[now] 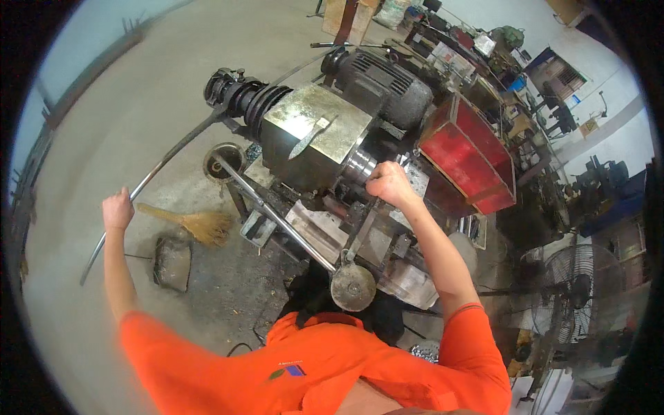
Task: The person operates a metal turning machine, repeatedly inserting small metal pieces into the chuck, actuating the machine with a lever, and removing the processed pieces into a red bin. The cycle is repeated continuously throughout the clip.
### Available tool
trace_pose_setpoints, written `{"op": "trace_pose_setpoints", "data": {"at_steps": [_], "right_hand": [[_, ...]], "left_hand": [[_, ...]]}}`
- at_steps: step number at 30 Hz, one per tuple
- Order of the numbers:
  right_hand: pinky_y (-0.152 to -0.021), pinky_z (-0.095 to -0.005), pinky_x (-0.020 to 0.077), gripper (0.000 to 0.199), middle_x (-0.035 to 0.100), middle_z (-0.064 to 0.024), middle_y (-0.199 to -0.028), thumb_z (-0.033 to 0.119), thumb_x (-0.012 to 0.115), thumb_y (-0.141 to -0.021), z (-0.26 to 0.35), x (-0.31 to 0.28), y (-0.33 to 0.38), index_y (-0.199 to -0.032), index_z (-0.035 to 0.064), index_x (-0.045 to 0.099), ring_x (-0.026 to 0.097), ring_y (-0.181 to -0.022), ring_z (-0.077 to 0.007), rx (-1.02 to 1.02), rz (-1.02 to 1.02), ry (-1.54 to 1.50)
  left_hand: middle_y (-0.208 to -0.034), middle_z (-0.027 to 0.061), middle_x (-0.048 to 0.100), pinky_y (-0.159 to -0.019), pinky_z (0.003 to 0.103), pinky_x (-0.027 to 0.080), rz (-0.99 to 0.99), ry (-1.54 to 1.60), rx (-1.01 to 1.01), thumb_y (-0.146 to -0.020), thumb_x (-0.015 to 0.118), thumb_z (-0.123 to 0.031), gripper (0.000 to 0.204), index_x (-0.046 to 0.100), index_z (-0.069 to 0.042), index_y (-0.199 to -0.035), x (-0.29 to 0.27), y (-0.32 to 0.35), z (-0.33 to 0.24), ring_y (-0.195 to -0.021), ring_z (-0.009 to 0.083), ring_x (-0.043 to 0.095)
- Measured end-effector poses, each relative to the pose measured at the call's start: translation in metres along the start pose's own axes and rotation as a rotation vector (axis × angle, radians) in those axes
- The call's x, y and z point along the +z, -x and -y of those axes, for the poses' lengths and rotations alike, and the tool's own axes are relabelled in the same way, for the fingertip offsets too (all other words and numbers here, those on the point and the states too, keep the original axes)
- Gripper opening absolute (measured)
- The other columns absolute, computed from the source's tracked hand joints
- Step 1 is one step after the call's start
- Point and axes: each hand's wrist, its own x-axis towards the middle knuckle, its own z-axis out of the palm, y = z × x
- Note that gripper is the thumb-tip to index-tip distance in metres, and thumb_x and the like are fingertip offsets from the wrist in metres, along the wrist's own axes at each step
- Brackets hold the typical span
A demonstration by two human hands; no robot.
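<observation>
Hands well apart, we clamp our left hand [118,209] around the bar [167,159] left of the lathe [297,166], our right hand [389,184] curled by the cylinder [360,166], its grip hidden.

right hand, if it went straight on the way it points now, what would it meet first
Most likely the shiny metal cylinder at the side of the boxy machine housing; depth is unclear, and the right hand may already touch it.
</observation>
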Motion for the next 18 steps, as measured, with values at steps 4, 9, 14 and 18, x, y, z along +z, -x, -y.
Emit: {"op": "trace_pose_setpoints", "data": {"at_steps": [4, 9, 14, 18], "right_hand": [[-0.08, -0.0368, 0.0464, 0.024, 0.065, -0.0169, -0.084, 0.018, 0.057, -0.054, 0.008, 0.009, -0.014, -0.071, 0.0058, 0.07, 0.06, -0.087, -0.0317, -0.184, -0.27, -0.038], [-0.081, -0.0396, 0.0458, 0.03, 0.062, -0.013, -0.101, 0.017, 0.061, -0.054, -0.031, 0.001, 0.072, -0.08, 0.0055, 0.067, 0.054, -0.095, -0.0329, -0.372, -0.572, -0.12], [-0.078, -0.0388, 0.0471, 0.03, 0.063, -0.0131, -0.098, 0.016, 0.063, -0.056, -0.094, 0.005, 0.175, -0.084, 0.0052, 0.066, 0.057, -0.089, -0.0331, -0.15, -0.689, -0.122], [-0.08, -0.0381, 0.0474, 0.031, 0.064, -0.0147, -0.096, 0.014, 0.062, -0.057, -0.14, 0.016, 0.272, -0.086, 0.0026, 0.067, 0.058, -0.093, -0.0328, 0.252, -0.589, -0.151]], "left_hand": [[-0.075, 0.0156, 0.064, -0.065, 0.044, 0.05, -0.119, 0.036, -0.048, -0.073, 0.059, -0.011, 0.028, 0.061, -0.007, -0.101, -0.03, -0.056, 0.024, -0.071, 0.0323, 0.063], [-0.09, 0.0182, 0.064, -0.075, 0.042, 0.049, -0.739, 0.854, 0.018, -0.083, 0.056, -0.018, 0.027, 0.061, -0.003, -0.106, -0.047, -0.002, -0.13, -0.085, 0.0334, 0.062], [-0.103, 0.0249, 0.061, -0.083, 0.042, 0.046, 0.414, 0.889, 0.06, -0.076, 0.064, -0.024, 0.044, 0.057, 0.0, -0.113, 0.066, 0.031, -0.267, -0.099, 0.0377, 0.058], [-0.093, 0.0177, 0.064, -0.078, 0.042, 0.049, 0.327, 0.246, 0.529, -0.07, 0.069, -0.025, 0.034, 0.061, -0.007, -0.098, 0.053, 0.041, -0.307, -0.096, 0.032, 0.061]]}}
